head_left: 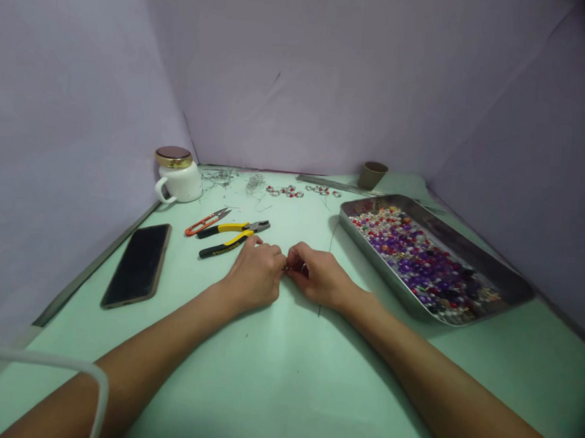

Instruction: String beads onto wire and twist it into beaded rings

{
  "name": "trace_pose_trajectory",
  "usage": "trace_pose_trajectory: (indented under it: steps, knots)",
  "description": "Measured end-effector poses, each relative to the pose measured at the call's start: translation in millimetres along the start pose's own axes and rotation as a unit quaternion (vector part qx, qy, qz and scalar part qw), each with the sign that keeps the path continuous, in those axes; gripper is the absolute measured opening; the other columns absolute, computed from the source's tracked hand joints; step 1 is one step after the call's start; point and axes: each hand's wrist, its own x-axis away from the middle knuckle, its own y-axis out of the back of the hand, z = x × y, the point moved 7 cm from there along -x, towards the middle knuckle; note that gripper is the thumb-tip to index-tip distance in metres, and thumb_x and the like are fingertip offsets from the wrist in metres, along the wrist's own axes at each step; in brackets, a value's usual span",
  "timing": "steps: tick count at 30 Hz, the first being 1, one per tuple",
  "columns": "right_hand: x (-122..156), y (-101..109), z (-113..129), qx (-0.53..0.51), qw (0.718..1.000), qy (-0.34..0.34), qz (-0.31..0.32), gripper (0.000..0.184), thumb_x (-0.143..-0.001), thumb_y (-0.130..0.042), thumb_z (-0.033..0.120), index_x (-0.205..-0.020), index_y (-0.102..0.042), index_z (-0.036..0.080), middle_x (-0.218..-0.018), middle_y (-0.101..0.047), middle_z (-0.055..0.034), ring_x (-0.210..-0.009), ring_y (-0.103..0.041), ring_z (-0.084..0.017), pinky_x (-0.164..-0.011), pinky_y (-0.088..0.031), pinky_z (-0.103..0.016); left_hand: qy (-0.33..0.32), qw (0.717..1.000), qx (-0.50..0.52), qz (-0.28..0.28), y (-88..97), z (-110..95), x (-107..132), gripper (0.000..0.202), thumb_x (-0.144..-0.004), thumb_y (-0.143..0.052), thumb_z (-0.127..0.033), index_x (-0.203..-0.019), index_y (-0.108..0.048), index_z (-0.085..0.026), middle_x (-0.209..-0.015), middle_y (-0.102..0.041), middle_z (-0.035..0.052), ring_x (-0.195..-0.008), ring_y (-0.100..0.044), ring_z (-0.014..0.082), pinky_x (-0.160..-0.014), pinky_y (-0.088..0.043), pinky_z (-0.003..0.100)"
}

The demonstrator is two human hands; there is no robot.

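My left hand [259,273] and my right hand [321,273] meet over the middle of the table, fingertips almost touching. Between them is a small beaded piece [287,269], dark and shiny, pinched by both hands and mostly hidden by the fingers. A thin dark wire [319,311] shows beneath my right wrist. Just beyond my left hand lie combination pliers [235,227] with yellow and black handles, jaws pointing right. Orange thread snips [207,222] rest behind them.
At right stands a metal tray [386,268] of mixed beads. A phone [138,266] and a lidded white mug [183,180] are at left. Toward the back are beaded rings [289,192], wire scraps [220,177], straight wires [334,184] and a brown cup [372,176]. A white cable [41,359] crosses lower left.
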Motion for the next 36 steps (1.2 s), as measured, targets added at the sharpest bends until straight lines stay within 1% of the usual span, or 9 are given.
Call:
trace_pose_trajectory:
  steps: [11,15,16,18,21,24,26,30,36]
  knots:
    - [2,-4,-5,-0.011,1.000,-0.022,0.006,0.016,-0.071,-0.050,0.009,-0.078,-0.041,0.020,-0.060,-0.047,0.0054,-0.052,-0.041,-0.010,-0.050,-0.031,-0.020,-0.005,0.999,0.038,-0.013,-2.4,1,1,0.016,-0.072,-0.044,-0.012,-0.069,-0.059,-0.015,-0.068,-0.060,0.0049,-0.067,-0.051,0.0171,-0.081,-0.028,0.042]
    - [2,1,-17,-0.153,0.983,-0.084,-0.056,0.015,-0.069,-0.056,0.015,-0.075,-0.043,0.020,-0.061,-0.051,0.0046,-0.053,-0.046,-0.010,-0.051,-0.036,-0.022,0.034,0.987,0.156,-0.030,1.7,11,4,0.016,-0.074,-0.048,-0.017,-0.084,-0.061,-0.016,-0.079,-0.062,0.0046,-0.069,-0.051,0.0152,-0.080,-0.033,0.038]
    - [2,4,-24,-0.222,0.964,-0.116,-0.089,0.018,-0.067,-0.059,0.017,-0.074,-0.043,0.020,-0.062,-0.053,0.0042,-0.053,-0.048,-0.010,-0.052,-0.037,-0.022,0.066,0.974,0.211,-0.040,3.6,17,4,0.021,-0.073,-0.050,-0.019,-0.091,-0.060,-0.016,-0.085,-0.062,0.0047,-0.069,-0.051,0.0142,-0.077,-0.036,0.036]
    - [3,9,-37,-0.365,0.901,-0.182,-0.150,0.027,-0.061,-0.067,0.022,-0.075,-0.043,0.020,-0.063,-0.056,0.0037,-0.052,-0.050,-0.010,-0.052,-0.040,-0.023,0.160,0.927,0.334,-0.063,5.3,32,6,0.032,-0.071,-0.053,-0.023,-0.102,-0.056,-0.015,-0.092,-0.061,0.0057,-0.065,-0.050,0.0123,-0.068,-0.039,0.031]
    - [5,10,-45,-0.511,0.803,-0.237,-0.195,0.039,-0.053,-0.075,0.024,-0.080,-0.047,0.019,-0.060,-0.058,0.0046,-0.049,-0.052,-0.009,-0.053,-0.043,-0.024,0.296,0.799,0.519,-0.069,-4.1,43,12,0.031,-0.067,-0.057,-0.025,-0.096,-0.059,-0.012,-0.084,-0.062,0.0062,-0.059,-0.048,0.0103,-0.060,-0.038,0.027]
    - [6,6,-41,-0.578,0.752,-0.250,-0.196,0.042,-0.049,-0.078,0.023,-0.082,-0.053,0.017,-0.063,-0.062,0.0028,-0.053,-0.055,-0.010,-0.056,-0.046,-0.025,0.331,0.677,0.655,-0.051,-16.8,32,14,0.026,-0.062,-0.063,-0.024,-0.084,-0.060,-0.011,-0.071,-0.060,0.0038,-0.052,-0.045,0.0074,-0.055,-0.034,0.024]
    - [6,0,-37,-0.596,0.739,-0.255,-0.185,0.039,-0.048,-0.079,0.023,-0.078,-0.056,0.016,-0.063,-0.063,0.0016,-0.054,-0.056,-0.010,-0.057,-0.047,-0.025,0.323,0.633,0.702,-0.053,-21.5,24,14,0.023,-0.060,-0.065,-0.023,-0.079,-0.060,-0.011,-0.066,-0.058,0.0019,-0.049,-0.042,0.0061,-0.052,-0.031,0.023]
    - [8,-8,-31,-0.590,0.745,-0.252,-0.182,0.032,-0.047,-0.080,0.022,-0.069,-0.058,0.015,-0.058,-0.062,0.0024,-0.050,-0.056,-0.009,-0.056,-0.048,-0.024,0.314,0.604,0.729,-0.074,-26.7,20,17,0.019,-0.059,-0.067,-0.023,-0.073,-0.058,-0.013,-0.057,-0.054,-0.0016,-0.047,-0.041,0.0055,-0.050,-0.028,0.021]
    - [8,-11,-28,-0.585,0.748,-0.257,-0.177,0.031,-0.045,-0.080,0.021,-0.069,-0.061,0.015,-0.056,-0.062,0.0018,-0.049,-0.056,-0.010,-0.053,-0.048,-0.024,0.307,0.603,0.733,-0.075,-29.3,22,18,0.018,-0.060,-0.068,-0.023,-0.070,-0.057,-0.013,-0.052,-0.051,-0.0037,-0.046,-0.041,0.0055,-0.049,-0.026,0.021]
